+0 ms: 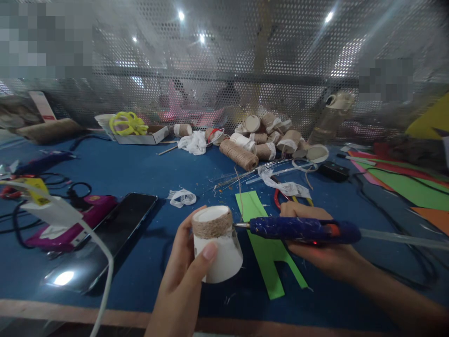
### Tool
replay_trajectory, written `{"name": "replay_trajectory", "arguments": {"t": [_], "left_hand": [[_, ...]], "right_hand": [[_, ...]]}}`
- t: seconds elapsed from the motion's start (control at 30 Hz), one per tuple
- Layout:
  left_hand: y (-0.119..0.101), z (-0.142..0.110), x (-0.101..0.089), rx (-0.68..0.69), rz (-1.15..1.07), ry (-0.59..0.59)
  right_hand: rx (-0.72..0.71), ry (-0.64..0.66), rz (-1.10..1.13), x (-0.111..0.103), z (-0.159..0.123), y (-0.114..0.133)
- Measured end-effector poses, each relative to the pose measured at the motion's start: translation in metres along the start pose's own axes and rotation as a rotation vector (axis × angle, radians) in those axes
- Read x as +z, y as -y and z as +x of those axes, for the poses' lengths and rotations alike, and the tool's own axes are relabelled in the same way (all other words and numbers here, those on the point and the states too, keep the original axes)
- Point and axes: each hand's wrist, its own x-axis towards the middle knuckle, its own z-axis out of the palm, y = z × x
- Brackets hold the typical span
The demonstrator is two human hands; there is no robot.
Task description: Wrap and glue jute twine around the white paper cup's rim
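Observation:
My left hand [189, 267] is wrapped round a white paper cup [224, 267], its wide end toward me and lower. Several turns of brown twine [213, 227] circle the cup's narrow upper part. In my right hand [315, 252] lies a blue hot glue gun [291, 229], its small red light lit and a clear glue stick [396, 238] sticking out of the back. The gun's metal nozzle [242, 225] points left, at the edge of the twine; whether it touches, I cannot tell. A strand of twine runs up from there toward a twine spool [239, 155].
Below the gun lies a cut green paper piece [268, 262]. A phone [122, 220], a purple power strip [94, 210] and a white cable [108, 267] are at left. Twine-wrapped cups [265, 151] pile up before the perforated metal screen [224, 61]. Coloured paper sheets [410, 182] lie at right.

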Motion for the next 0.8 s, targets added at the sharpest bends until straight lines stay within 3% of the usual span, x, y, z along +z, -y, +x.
{"name": "replay_trajectory", "arguments": {"t": [0.37,0.8], "left_hand": [[0.003,-0.002,0.001,0.014,0.047,0.004],[0.004,-0.009,0.014,0.196,0.168,0.002]], "right_hand": [[-0.033,0.002,-0.001,0.0,-0.001,-0.001],[-0.053,-0.01,-0.017,0.002,-0.004,0.002]]}}
